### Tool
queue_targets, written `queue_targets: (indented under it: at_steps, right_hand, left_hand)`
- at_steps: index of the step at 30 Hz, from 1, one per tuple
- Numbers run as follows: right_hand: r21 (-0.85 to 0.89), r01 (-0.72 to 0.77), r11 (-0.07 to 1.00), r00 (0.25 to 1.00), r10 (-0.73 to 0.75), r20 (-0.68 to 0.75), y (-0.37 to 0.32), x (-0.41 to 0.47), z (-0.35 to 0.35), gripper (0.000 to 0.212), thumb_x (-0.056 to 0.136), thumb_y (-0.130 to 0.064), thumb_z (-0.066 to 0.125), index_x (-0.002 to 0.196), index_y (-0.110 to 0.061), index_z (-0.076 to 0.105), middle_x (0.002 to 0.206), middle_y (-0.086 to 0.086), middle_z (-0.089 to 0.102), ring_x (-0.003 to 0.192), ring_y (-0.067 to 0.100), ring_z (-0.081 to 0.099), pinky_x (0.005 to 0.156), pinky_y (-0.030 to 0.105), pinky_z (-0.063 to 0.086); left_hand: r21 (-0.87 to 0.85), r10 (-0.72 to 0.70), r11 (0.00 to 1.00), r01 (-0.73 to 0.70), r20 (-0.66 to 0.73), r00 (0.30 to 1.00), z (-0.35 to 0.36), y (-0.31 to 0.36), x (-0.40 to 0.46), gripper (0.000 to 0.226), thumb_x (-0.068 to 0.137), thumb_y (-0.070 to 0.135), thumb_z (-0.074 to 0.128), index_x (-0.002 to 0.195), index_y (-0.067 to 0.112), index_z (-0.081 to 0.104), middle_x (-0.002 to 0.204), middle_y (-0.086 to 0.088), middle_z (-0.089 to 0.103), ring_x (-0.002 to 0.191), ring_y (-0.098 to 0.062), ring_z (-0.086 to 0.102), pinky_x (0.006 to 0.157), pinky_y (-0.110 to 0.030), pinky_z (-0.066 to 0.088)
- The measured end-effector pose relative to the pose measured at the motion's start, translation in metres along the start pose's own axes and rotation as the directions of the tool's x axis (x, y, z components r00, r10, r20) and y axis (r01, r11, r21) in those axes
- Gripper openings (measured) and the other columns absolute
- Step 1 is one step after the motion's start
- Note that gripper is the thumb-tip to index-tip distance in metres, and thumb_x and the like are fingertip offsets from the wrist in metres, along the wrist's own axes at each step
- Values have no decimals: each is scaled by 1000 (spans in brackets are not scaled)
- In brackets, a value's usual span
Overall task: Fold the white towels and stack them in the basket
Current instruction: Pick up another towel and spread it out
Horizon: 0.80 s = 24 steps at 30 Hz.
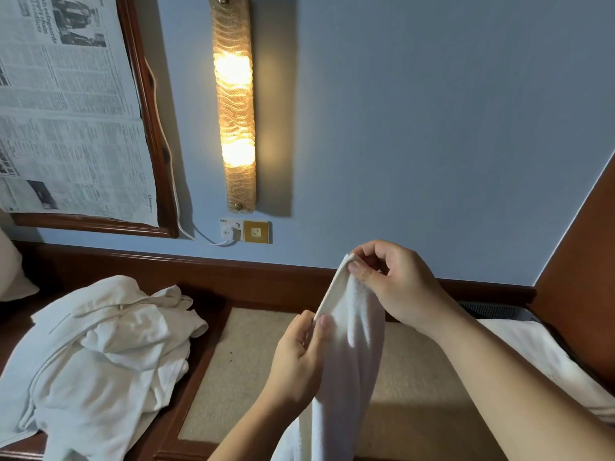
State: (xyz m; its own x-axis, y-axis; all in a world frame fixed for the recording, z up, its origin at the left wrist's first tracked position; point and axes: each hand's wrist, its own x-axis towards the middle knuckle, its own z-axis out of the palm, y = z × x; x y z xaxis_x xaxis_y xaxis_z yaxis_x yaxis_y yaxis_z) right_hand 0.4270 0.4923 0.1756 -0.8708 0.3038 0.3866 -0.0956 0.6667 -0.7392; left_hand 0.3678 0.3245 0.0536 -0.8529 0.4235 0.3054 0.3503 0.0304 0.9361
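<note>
Right hand [396, 287]: thumb and fingers pinched together on the top corner of the white towel [346, 354].
Left hand [299, 357]: thumb and fingers closed on the towel's edge, lower down.
Towel: one, soft terry, hanging long and narrow above the beige inlaid surface [239, 377].
Pile [100, 354]: crumpled white cloths at left, number not clear.
Wall lamp [234, 104]: one, long ribbed glass, lit.

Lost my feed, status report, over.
Left hand and right hand pinch one white towel upright. Crumpled linen pile waits left. No basket visible.
</note>
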Motion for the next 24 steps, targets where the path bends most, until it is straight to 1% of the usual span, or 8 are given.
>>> queue_targets:
  at_steps: [4, 7, 9, 11, 14, 17, 21, 24]
  right_hand:
    - [-23, -38, 999, 994, 40, 102, -2, -1, -14, 13, 99, -33, 70, 112, -34, 71, 97, -14, 72, 95, 10, 68, 90, 33, 54]
    - [-157, -43, 987, 970, 79, 232, -17, 4, -29, 46, 98, -28, 72, 140, -37, 56, 97, -16, 66, 98, 11, 64, 102, 43, 50]
    - [-296, -33, 955, 949, 122, 289, -37, 8, -35, 56, 96, -20, 71, 145, -39, 50, 98, -13, 63, 94, 10, 62, 101, 43, 51]
    - [-395, -20, 918, 931, 162, 328, -65, 10, -35, 58, 91, -17, 69, 141, -43, 53, 105, -14, 61, 96, 8, 62, 98, 39, 53]
    - [-509, 93, 856, 905, 141, 402, -110, 6, -18, 53, 84, -36, 74, 132, -46, 55, 120, -22, 56, 110, 1, 58, 95, 30, 50]
    - [-526, 162, 835, 911, 78, 404, -135, 6, 0, 19, 91, -44, 72, 96, -34, 57, 101, -13, 63, 95, 12, 62, 81, 38, 52]
    - [-378, 129, 917, 944, 3, 331, -148, 9, 2, 28, 85, -59, 78, 89, -34, 65, 93, -16, 71, 91, 4, 66, 86, 37, 55]
    - [-211, 111, 971, 956, -46, 289, -151, 4, 9, 32, 81, -58, 82, 88, -32, 66, 90, -7, 73, 83, 9, 67, 82, 40, 56]
  left_hand:
    - [69, 180, 982, -177, -54, 982, -31, 13, 11, 41, 109, 30, 48, 70, 30, 37, 71, 12, 40, 65, -6, 41, 62, -23, 35]
    - [265, 390, 880, -396, 76, 918, -64, 39, 24, 35, 108, 28, 46, 75, 27, 36, 76, 9, 42, 69, -10, 46, 63, -26, 37]
    - [377, 456, 783, -495, 192, 869, -82, 60, 33, 33, 109, 33, 44, 78, 29, 33, 78, 9, 42, 70, -13, 46, 63, -35, 40]
    - [443, 486, 697, -564, 286, 826, -96, 81, 42, 32, 108, 36, 42, 79, 26, 34, 78, 8, 41, 67, -16, 44, 61, -42, 40]
    - [448, 501, 620, -644, 405, 765, -111, 108, 52, 30, 109, 33, 45, 81, 24, 37, 81, 7, 41, 67, -19, 45, 61, -44, 41]
    - [406, 534, 580, -706, 465, 706, -126, 128, 53, 31, 109, 29, 48, 84, 37, 32, 82, 10, 42, 68, -18, 45, 63, -40, 41]
    - [411, 560, 558, -721, 455, 693, -149, 136, 50, 29, 109, 31, 46, 83, 19, 46, 83, 7, 43, 67, -18, 45, 63, -44, 42]
    - [401, 575, 554, -730, 450, 683, -164, 134, 47, 33, 110, 37, 43, 83, 18, 49, 83, 6, 43, 68, -20, 47, 63, -47, 44]
